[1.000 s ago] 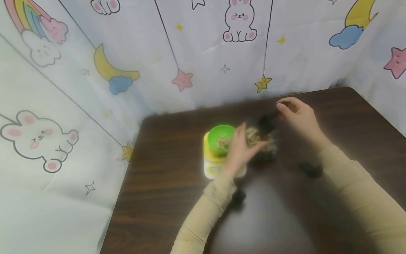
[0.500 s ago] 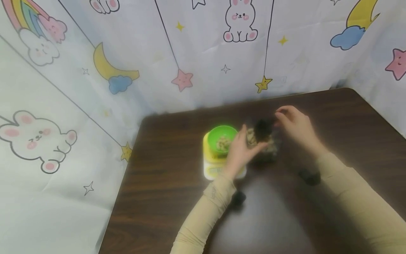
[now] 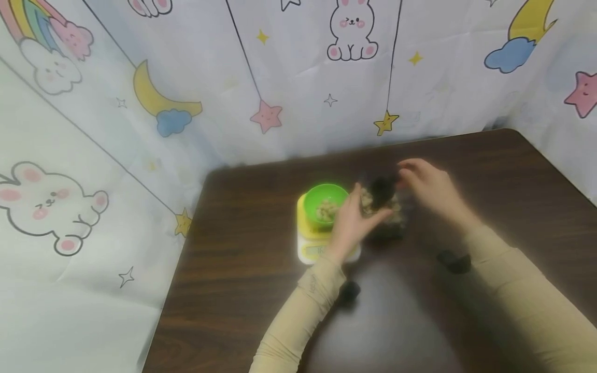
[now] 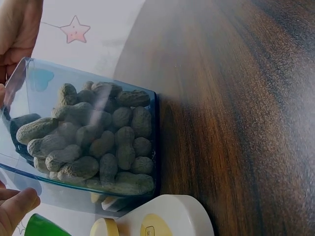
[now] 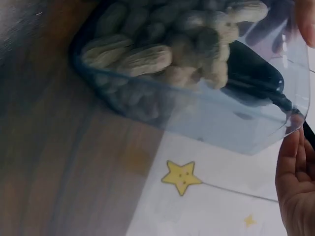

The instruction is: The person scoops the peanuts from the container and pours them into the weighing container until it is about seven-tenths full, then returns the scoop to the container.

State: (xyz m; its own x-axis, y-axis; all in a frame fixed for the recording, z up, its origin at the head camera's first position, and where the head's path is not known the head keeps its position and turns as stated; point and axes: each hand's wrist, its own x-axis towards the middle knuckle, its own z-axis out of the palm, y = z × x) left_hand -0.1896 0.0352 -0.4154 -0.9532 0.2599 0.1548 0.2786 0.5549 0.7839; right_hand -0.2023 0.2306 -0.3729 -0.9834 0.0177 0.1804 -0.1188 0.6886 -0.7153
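My left hand [image 3: 347, 223] grips the near left side of a clear plastic box [image 4: 64, 189], thumb and fingers spread round its edge. Unshelled peanuts [image 4: 103, 132] fill the lower part of the box. With its fingertips my right hand [image 3: 429, 189] pinches the handle of a black scoop [image 5: 251, 73], whose head is inside the box against the peanuts. Left of the box, a green bowl [image 3: 322, 194] with some peanuts [image 3: 327, 210] stands on a yellow and white kitchen scale [image 3: 305, 233]. My left hand partly hides the bowl and the scale.
Everything stands on a dark wooden table [image 3: 247, 248]. Behind it and at the sides hangs a white sheet [image 3: 298, 77] printed with rabbits, moons and stars. A small dark object sits by each wrist, too blurred to make out.
My right hand has come down and a little to the left, bringing the scoop lower into the box. The left hand has stayed on the box.
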